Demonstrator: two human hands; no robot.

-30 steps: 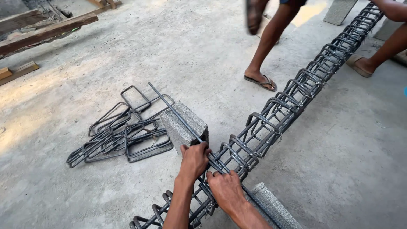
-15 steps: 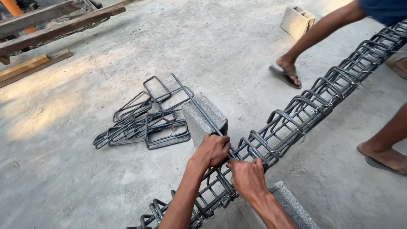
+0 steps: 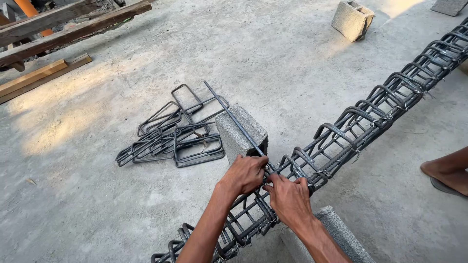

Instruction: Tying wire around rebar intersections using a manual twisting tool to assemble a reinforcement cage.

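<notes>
Across the concrete floor (image 3: 292,63) a long rebar cage (image 3: 370,117) runs diagonally from lower left to upper right, its long bars ringed by closely spaced bent stirrups. It rests on a grey concrete block (image 3: 239,131) near the centre of view and on a second block (image 3: 341,234) at the lower right edge. A third block (image 3: 352,19) stands well apart at the top. Wooden planks (image 3: 63,29) lie along the upper left. A foot in a sandal (image 3: 446,175) of another person enters at the right edge.

Left of the central block lies a loose pile of stirrups (image 3: 170,139), flat on the floor. A straight steel rod (image 3: 236,122) slants over the block's top toward the hands.

Left hand (image 3: 246,173): fingers curled closed around the rod's lower end, at the cage. Right hand (image 3: 288,198): just beside the left, knuckles up, fingers bent onto a cage bar. It may be pinching tie wire, but whatever is between the fingertips is too small to tell.
</notes>
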